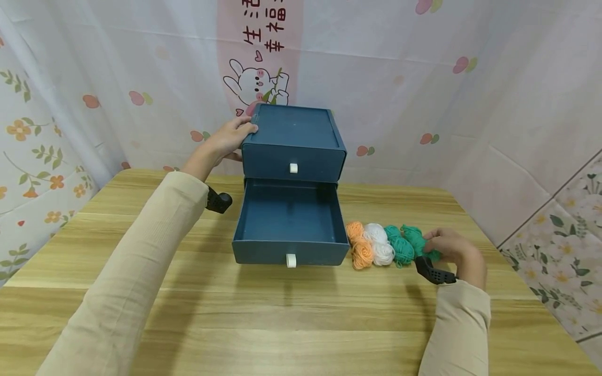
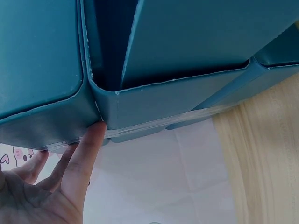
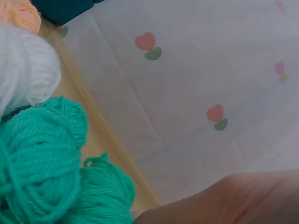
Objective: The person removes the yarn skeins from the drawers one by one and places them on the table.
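The blue two-drawer box (image 1: 295, 128) stands on the table, its lower drawer (image 1: 290, 209) pulled out with a bare floor and its upper drawer in. My left hand (image 1: 230, 138) rests against the box's upper left edge, straight fingers (image 2: 84, 163) touching the side in the left wrist view. At the right end of a row of yarn balls, my right hand (image 1: 449, 248) curls its fingers at a green yarn ball (image 1: 432, 255). Its fingertips are hidden in the right wrist view. Beside it lie another green ball (image 1: 413, 237), teal yarn (image 1: 402, 250), white yarn (image 1: 382, 251) and orange yarn (image 1: 362, 253).
A white handle (image 1: 291, 260) sticks out from the lower drawer's front. The wooden table (image 1: 263, 334) reaches back to a printed curtain (image 1: 385, 78). The orange yarn lies close against the drawer's right side. A black wrist mount shows on each arm.
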The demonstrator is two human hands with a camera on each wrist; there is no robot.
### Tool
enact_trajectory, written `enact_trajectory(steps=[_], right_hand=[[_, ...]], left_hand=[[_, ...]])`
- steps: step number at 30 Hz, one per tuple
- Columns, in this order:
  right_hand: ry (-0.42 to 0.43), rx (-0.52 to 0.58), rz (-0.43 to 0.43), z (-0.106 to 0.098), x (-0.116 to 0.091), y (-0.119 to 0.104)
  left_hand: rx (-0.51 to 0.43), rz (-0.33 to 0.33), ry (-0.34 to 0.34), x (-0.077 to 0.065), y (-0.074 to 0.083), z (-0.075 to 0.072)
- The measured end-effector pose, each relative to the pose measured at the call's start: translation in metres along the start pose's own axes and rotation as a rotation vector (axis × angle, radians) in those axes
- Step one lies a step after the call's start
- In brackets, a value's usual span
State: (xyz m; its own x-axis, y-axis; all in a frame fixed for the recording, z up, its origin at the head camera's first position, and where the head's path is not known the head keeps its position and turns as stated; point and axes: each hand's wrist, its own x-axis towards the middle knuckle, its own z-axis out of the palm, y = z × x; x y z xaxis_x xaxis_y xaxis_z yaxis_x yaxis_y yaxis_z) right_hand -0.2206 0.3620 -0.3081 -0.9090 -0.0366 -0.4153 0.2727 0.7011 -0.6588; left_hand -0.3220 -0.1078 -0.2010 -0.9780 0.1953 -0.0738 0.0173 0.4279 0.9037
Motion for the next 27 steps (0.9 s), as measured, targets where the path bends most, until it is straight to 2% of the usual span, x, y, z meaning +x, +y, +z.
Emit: enact_trajectory(steps=[6,16,19,23,27], right_hand=[[-0.058,-0.022,0.021,-0.001,-0.005,-0.003],[-0.06,-0.047,0.039,-0.005,-0.011,-0.007],[-0.052,-0.061,0.021,-0.008,-0.014,-0.009],[-0.012,-0.12,-0.043,-0.012,-0.02,-0.017],[0.095,-0.178,-0.144,-0.011,-0.031,-0.039]], left_hand=[[-0.005,-0.007,0.007,0.0,-0.001,0.0],[0.006,0.007,0.003,0.0,-0.002,-0.001],[0.007,0.009,0.004,0.0,-0.003,-0.001],[0.009,0.011,0.006,0.001,-0.004,-0.001],[0.009,0.013,0.007,0.002,-0.004,-0.001]])
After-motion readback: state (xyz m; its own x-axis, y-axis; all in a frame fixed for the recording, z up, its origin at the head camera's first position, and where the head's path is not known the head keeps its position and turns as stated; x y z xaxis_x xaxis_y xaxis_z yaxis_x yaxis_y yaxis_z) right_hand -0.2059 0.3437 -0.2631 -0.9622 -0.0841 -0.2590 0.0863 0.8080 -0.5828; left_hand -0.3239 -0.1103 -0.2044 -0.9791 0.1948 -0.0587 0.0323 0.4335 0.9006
